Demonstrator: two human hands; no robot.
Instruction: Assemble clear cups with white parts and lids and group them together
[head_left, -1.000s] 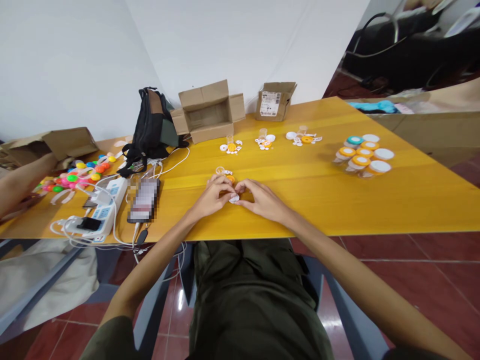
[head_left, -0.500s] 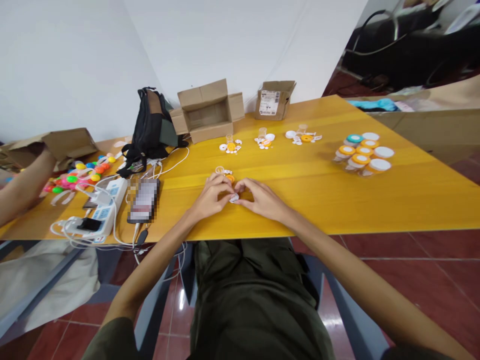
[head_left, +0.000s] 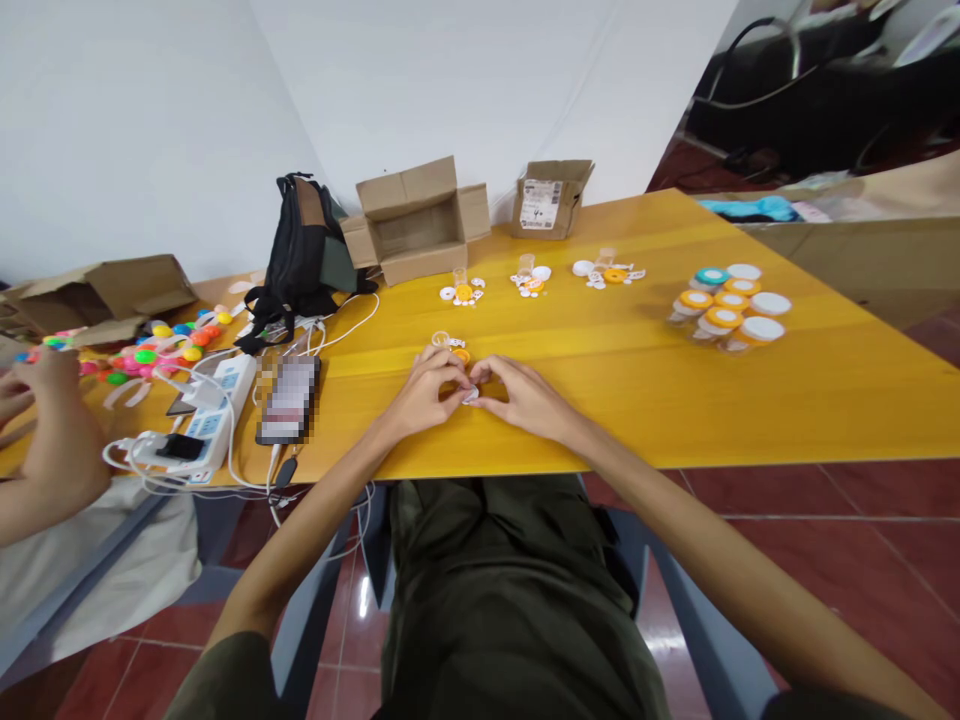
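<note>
My left hand and my right hand meet on the yellow table near its front edge. Both pinch a small white part between their fingertips. Just behind my left hand lie an orange ring and a small clear cup. The rest of the white part is hidden by my fingers.
Further back lie three small groups of white and orange parts. A cluster of lidded jars stands at the right. Cardboard boxes, a black backpack, a phone and a power strip are left. Another person's hand works by colourful balls.
My hands stay together on the white part. The other person's arm at the left has pulled back from the box towards the table's front edge.
</note>
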